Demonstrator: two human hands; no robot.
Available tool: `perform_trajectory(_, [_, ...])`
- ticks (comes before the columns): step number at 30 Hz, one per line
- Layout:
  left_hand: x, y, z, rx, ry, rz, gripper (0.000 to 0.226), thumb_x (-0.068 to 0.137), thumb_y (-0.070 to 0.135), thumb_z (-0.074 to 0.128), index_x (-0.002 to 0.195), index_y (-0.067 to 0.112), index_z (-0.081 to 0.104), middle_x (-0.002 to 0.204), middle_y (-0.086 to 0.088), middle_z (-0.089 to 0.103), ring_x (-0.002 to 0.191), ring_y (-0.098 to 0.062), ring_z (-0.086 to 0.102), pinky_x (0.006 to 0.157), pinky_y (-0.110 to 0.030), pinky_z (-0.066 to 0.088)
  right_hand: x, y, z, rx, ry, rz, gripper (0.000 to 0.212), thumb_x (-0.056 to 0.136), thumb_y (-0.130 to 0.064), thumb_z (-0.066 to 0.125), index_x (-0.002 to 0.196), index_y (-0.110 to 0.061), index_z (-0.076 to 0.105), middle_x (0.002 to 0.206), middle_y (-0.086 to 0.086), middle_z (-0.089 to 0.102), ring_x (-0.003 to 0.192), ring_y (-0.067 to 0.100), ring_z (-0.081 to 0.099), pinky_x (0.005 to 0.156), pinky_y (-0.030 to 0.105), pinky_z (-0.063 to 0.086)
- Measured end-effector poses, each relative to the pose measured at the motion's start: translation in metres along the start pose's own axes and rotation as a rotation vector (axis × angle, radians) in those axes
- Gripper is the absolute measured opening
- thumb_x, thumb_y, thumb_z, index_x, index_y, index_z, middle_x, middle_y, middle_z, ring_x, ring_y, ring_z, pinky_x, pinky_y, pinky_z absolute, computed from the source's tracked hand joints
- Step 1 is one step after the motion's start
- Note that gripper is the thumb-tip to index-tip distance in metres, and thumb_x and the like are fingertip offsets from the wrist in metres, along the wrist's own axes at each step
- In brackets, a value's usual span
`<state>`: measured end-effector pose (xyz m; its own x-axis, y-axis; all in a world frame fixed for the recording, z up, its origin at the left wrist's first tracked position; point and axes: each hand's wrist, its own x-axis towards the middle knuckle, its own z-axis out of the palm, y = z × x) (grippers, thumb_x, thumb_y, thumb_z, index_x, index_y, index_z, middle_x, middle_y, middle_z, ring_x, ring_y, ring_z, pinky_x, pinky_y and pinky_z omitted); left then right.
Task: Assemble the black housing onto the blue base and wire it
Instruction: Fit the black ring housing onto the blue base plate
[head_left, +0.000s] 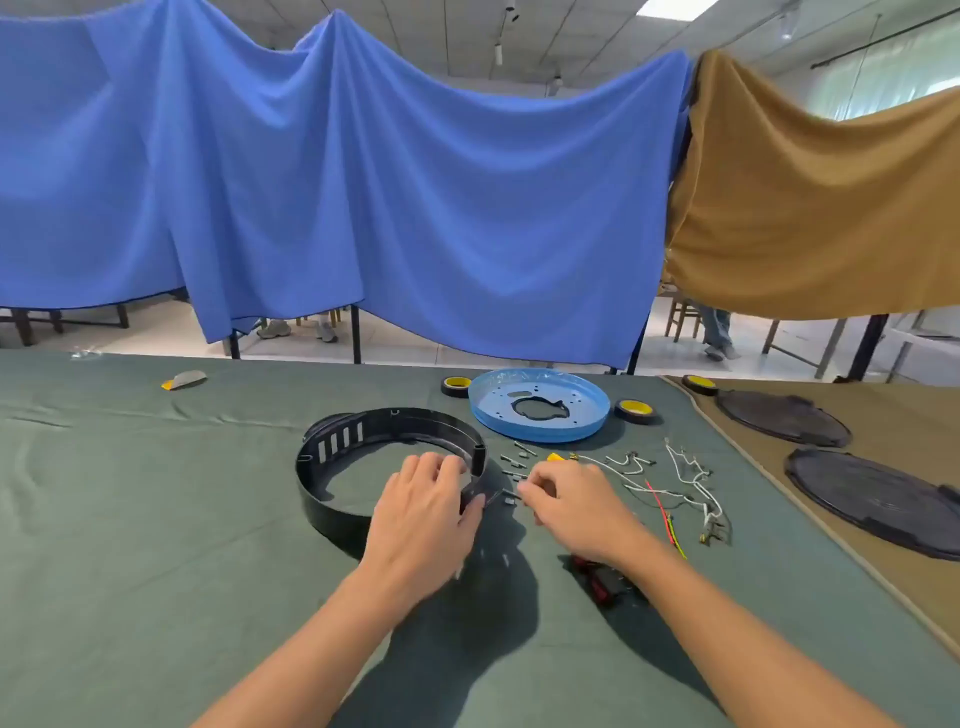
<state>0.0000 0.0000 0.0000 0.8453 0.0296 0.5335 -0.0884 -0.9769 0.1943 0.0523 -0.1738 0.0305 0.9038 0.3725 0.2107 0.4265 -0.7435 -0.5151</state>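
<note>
Both hands busy: left hand (421, 499) grips the near-right end of the black housing (324, 452), fingers curled over the wall top, thumb outside. Right hand (571, 501), just right of the housing, pinches a small dark fastener (508, 491) at that same end; screw or pin, too small to tell. Housing lies flat on the surface (156, 519): an open ring w/ a gap on its right side and slotted vents in its far-left wall. Blue base (537, 410) sits apart, beyond the housing to the right, not yet joined.

Handling, my guess: housing is thin moulded plastic, light, prob. springy at the open ends, so it'll flex if squeezed. Hold it by the wall close to the fixing point, not mid-span. Base looks like thin sheet w/ a raised rim: light, stiff enough, take it by the rim. Wires (675, 483) right of the housing are limp and thin, easy to snag. Loose screws (517, 458) between housing and wires will roll.

Surface is green cloth, soft, some grip, wrinkled left of the housing. Further right of the housing, past the wires, is tan cloth w/ two black round covers (779, 415). Yellow-hubbed wheels (456, 385) lie beyond the housing. Behind it all, a blue drape (363, 182) and a tan drape (805, 182) hang as a screen.
</note>
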Motion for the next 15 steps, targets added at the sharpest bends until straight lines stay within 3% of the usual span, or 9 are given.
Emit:
perform_trajectory(3, [0.019,0.002,0.018,0.124,-0.029,-0.009,0.053,0.097,0.058,0.038,0.132,0.02,0.05,0.126,0.002,0.056,0.116,-0.02,0.051,0.093,-0.033,0.043,0.025,0.013,0.004,-0.013,0.034,0.015,0.025,0.095,-0.03,0.052,0.078,-0.017,0.064,0.072,-0.008,0.061,0.079,0.015,0.056,0.066,0.03,0.042])
perform_trajectory(6, [0.025,0.002,0.027,0.19,-0.006,0.026,0.055,0.091,0.065,0.041,0.112,0.021,0.065,0.103,0.002,0.066,0.097,-0.022,0.062,0.074,-0.037,0.051,0.05,0.024,0.009,-0.059,0.066,-0.019,0.017,0.096,-0.027,0.052,0.083,-0.021,0.061,0.079,-0.008,0.058,0.082,0.013,0.053,0.065,0.026,0.038])
perform_trajectory(9, [0.026,-0.009,0.036,0.226,0.114,0.074,0.037,0.084,0.056,0.062,0.088,0.02,0.07,0.077,0.002,0.065,0.076,-0.023,0.063,0.052,-0.033,0.047,0.075,0.037,0.013,-0.175,0.108,-0.055,0.017,0.097,-0.027,0.049,0.093,-0.017,0.062,0.095,0.0,0.059,0.097,0.019,0.049,0.079,0.033,0.043])
perform_trajectory(15, [0.04,-0.031,0.048,0.263,0.19,0.096,0.027,0.087,0.044,0.064,0.085,0.017,0.066,0.07,-0.001,0.061,0.07,-0.027,0.06,0.052,-0.035,0.046,0.116,0.052,0.012,-0.277,0.166,-0.082,0.026,0.099,-0.026,0.044,0.117,-0.015,0.059,0.12,0.003,0.055,0.113,0.02,0.043,0.095,0.037,0.041])
